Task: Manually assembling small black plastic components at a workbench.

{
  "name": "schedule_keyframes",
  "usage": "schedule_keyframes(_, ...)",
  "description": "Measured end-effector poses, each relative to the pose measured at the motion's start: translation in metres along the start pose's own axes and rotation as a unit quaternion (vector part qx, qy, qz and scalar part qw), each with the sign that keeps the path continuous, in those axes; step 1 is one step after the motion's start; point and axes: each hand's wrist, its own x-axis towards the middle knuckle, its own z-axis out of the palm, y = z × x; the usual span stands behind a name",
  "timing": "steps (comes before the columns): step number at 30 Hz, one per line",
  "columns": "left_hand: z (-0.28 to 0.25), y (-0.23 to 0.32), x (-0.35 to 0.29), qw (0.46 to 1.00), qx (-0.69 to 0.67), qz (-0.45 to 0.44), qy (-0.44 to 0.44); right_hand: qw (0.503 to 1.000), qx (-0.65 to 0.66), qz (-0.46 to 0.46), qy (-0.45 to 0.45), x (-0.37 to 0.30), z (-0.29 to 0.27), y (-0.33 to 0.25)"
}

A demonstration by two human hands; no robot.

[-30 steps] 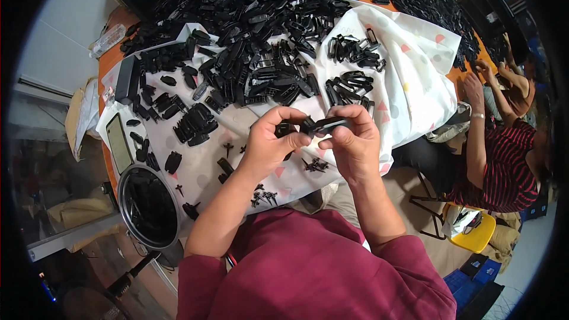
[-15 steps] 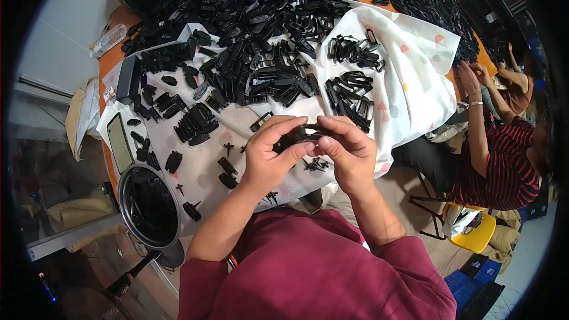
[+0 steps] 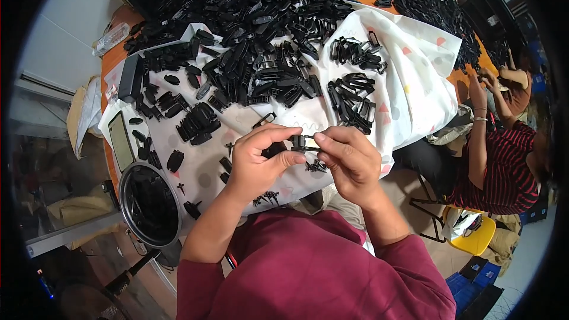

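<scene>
Above the near edge of a patterned white cloth (image 3: 415,101), my two hands hold a small black plastic piece (image 3: 299,142) between them. My left hand (image 3: 253,157) pinches its blocky end between thumb and fingers. Two thin prongs reach across to my right hand (image 3: 352,163), whose thumb and fingertips are closed on them. Whether it is one part or two joined parts, I cannot tell. Just beyond my hands lies a black open-framed clip (image 3: 265,120). Small black pronged pieces (image 3: 265,198) lie near my left wrist, and more (image 3: 317,166) lie behind my right hand.
A large heap of black plastic parts (image 3: 249,18) covers the far table. Smaller groups (image 3: 352,98) lie on the cloth. At left are a black bowl (image 3: 121,201), a flat rectangular device (image 3: 121,142) and a black box (image 3: 130,80). A person in a striped shirt (image 3: 498,169) sits right.
My hands have drawn slightly apart and turned the black piece, so its prongs now show between them. My right hand has tilted, its fingers now pinching the prong ends.
</scene>
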Motion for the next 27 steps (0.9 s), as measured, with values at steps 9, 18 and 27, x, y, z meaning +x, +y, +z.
schedule_keyframes(9, -0.006, -0.002, 0.001, 0.981, 0.161, 0.097, -0.049, 0.995, -0.081, -0.044, -0.047, -0.01, 0.004, 0.008)
schedule_keyframes(18, 0.027, -0.009, -0.024, 0.927, -0.295, -0.222, 0.068, 0.976, 0.058, 0.21, 0.01, -0.027, 0.02, -0.001)
schedule_keyframes(27, -0.045, 0.002, -0.088, 0.946, -0.078, -0.251, 0.188, 0.939, 0.098, 0.218, -0.247, -0.025, 0.057, 0.026)
